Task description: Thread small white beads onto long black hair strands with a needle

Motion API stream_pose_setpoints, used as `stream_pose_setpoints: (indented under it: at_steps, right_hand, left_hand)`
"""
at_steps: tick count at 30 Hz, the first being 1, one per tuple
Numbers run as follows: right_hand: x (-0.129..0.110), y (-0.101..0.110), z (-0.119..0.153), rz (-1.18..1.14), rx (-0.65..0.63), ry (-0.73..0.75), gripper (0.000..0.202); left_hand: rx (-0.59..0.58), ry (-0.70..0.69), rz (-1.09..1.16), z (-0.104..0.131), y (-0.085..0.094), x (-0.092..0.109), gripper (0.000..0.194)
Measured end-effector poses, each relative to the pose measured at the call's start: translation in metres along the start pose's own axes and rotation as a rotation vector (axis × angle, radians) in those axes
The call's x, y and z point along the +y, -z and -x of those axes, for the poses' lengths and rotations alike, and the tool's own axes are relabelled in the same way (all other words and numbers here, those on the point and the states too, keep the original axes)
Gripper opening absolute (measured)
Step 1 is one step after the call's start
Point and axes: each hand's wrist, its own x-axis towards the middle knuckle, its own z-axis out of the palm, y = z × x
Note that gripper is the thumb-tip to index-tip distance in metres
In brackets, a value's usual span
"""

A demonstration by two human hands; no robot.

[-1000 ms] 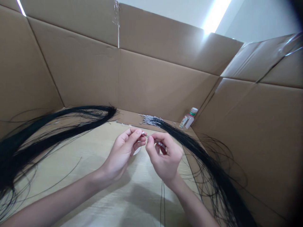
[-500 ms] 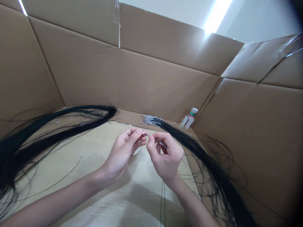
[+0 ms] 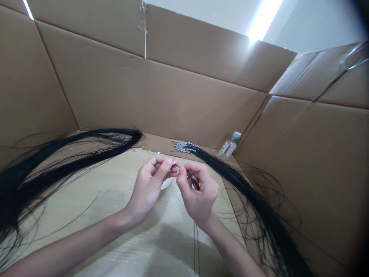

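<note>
My left hand (image 3: 148,184) pinches a tiny whitish bead (image 3: 174,164) between thumb and fingertips. Close by on the right, my right hand (image 3: 198,192) is closed on a thin dark cord (image 3: 195,246), two strands of which hang below the palm. Several small pale beads (image 3: 195,178) show between its curled fingers. A short thin length, cord or needle, runs from the right fingertips to the bead; which one I cannot tell. Partly behind my left hand is a round white dish (image 3: 166,184), its contents hidden.
Long bundles of black cord lie on the left (image 3: 72,165) and right (image 3: 253,196); the right bundle ends in many beaded tips (image 3: 184,146). A small clear bottle (image 3: 229,146) with a white cap stands in the corner. Cardboard walls (image 3: 201,96) surround the pale tabletop (image 3: 121,246).
My right hand has moved slightly left, closer to my left fingertips, so less of the thin length shows between them. The hanging strands shifted left with it. My left hand stays nearly still.
</note>
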Motion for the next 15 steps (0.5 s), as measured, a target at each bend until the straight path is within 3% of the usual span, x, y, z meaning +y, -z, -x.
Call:
stream_pose_setpoints:
  at_steps: [6, 15]
  right_hand:
    - [0.003, -0.0011, 0.0032, 0.063, 0.01, 0.015, 0.005]
    - [0.0004, 0.0034, -0.0031, 0.002, -0.08, 0.035, 0.008]
  left_hand:
    - [0.006, 0.062, 0.115, 0.0023, -0.0059, 0.0055, 0.023]
    - [-0.048, 0.134, 0.175, 0.0033, -0.0062, 0.0063, 0.02]
